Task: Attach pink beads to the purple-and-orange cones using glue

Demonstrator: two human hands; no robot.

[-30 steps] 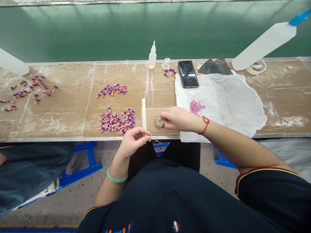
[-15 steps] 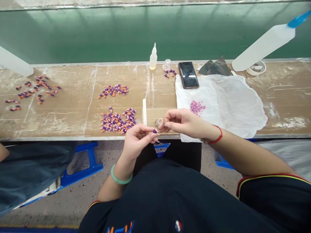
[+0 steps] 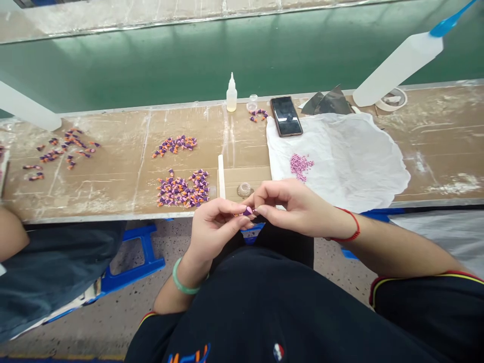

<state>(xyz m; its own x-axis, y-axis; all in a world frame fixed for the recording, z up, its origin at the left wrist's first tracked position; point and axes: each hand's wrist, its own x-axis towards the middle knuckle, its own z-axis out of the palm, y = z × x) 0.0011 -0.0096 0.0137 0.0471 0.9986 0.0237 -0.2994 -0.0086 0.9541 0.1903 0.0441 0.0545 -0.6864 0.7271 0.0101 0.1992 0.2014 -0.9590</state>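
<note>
Far left: a co-worker's forearm lies across the front edge of a scarred workbench; a scattered group of purple-and-orange beads lies just beyond it.

Left centre: two denser heaps of the same beads lie one behind the other.

Left hand: the left hand, wearing a pale green bangle, pinches a tiny purple-and-orange piece between thumb and fingers.

The piece: it sits in the air between both hands, just off the bench's front edge.

Right hand: the right hand, wearing a red string bracelet, grasps the other end of the piece between thumb and forefinger.

Centre back: a small glue bottle, a clear cup, and a white stick beside a cardboard sheet holding a clear dome.

Right: a phone lies beyond a white plastic sheet bearing pink granules.

Far right: a large squeeze bottle with a blue tip slants above a tape roll.
</note>
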